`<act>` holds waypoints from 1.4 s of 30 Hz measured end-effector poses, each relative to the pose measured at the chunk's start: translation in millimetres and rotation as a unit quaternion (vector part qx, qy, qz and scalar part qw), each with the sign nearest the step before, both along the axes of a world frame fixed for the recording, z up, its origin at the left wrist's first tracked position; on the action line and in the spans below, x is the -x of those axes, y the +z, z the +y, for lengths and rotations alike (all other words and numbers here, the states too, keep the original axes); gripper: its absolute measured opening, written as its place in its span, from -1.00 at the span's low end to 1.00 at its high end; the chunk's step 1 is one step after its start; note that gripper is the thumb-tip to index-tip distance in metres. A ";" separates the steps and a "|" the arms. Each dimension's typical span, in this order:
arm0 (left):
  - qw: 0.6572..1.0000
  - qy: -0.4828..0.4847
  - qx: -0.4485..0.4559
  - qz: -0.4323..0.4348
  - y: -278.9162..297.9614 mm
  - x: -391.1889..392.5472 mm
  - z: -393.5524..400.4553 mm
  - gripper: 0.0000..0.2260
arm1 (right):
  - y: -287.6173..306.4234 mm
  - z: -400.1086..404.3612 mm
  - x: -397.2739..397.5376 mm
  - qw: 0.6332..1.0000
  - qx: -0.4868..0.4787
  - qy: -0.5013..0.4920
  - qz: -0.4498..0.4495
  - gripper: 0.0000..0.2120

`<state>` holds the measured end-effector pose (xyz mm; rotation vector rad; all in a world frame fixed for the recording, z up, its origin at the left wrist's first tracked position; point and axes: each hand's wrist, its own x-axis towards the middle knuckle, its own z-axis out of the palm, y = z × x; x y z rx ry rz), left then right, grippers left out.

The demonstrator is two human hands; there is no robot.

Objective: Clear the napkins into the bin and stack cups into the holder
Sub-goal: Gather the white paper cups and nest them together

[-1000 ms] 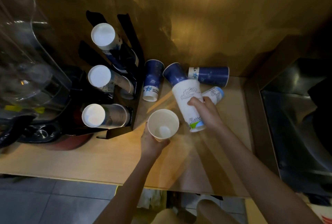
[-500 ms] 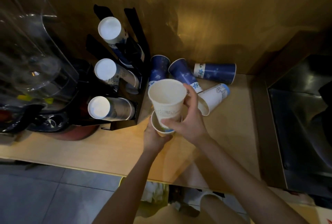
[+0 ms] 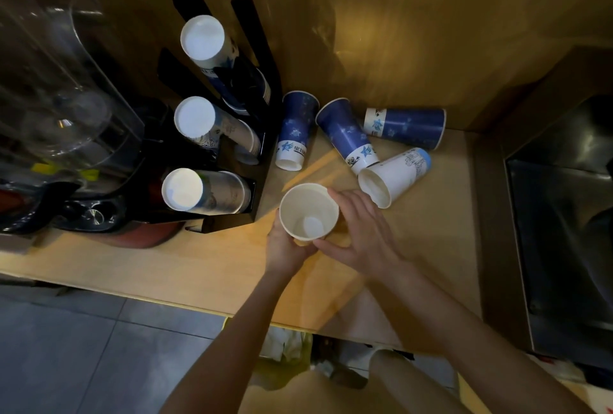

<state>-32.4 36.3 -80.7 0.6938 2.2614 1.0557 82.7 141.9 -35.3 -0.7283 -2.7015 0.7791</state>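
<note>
White paper, mouth up: the cup (image 3: 309,212) sits between your hands just above the tabletop (image 3: 212,267), near its front edge and just right of the holder (image 3: 252,135). Your left hand (image 3: 286,244) wraps it from below and behind, fingers closed on its wall; your right hand (image 3: 358,234) lies against its right side with the fingers spread, thumb near the base, touching but not clearly gripping. Whether a second cup is nested under it, you cannot tell from here. Just beyond your right hand a white cup (image 3: 393,176) lies on its side, mouth toward you. Behind it three blue cups lie tipped over by the wall: one (image 3: 295,130) beside the holder, one (image 3: 346,135) slanted in the middle, one (image 3: 404,127) across the back. The black holder carries three slanted stacks with their white bases toward you: top (image 3: 203,37), middle (image 3: 195,116), bottom (image 3: 183,188). Below the tabletop's front edge, crumpled white napkins (image 3: 282,344) show in a bin (image 3: 282,370).
</note>
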 end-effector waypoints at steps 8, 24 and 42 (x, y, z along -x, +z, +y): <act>1.000 0.019 -0.003 -0.003 -7.1 1.2 0.0 -0.23 | 24.6 81.7 -4.5 0.981 -0.122 -0.026 -0.148 -0.67; 1.000 0.017 -0.014 -0.001 -8.1 1.3 0.5 -0.26 | -18.9 103.4 -17.9 0.961 -0.145 0.002 -0.238 -0.18; 0.999 0.010 -0.034 -0.027 -3.9 1.9 -0.5 -0.23 | 97.5 22.1 26.5 0.925 0.313 -0.082 0.201 -0.27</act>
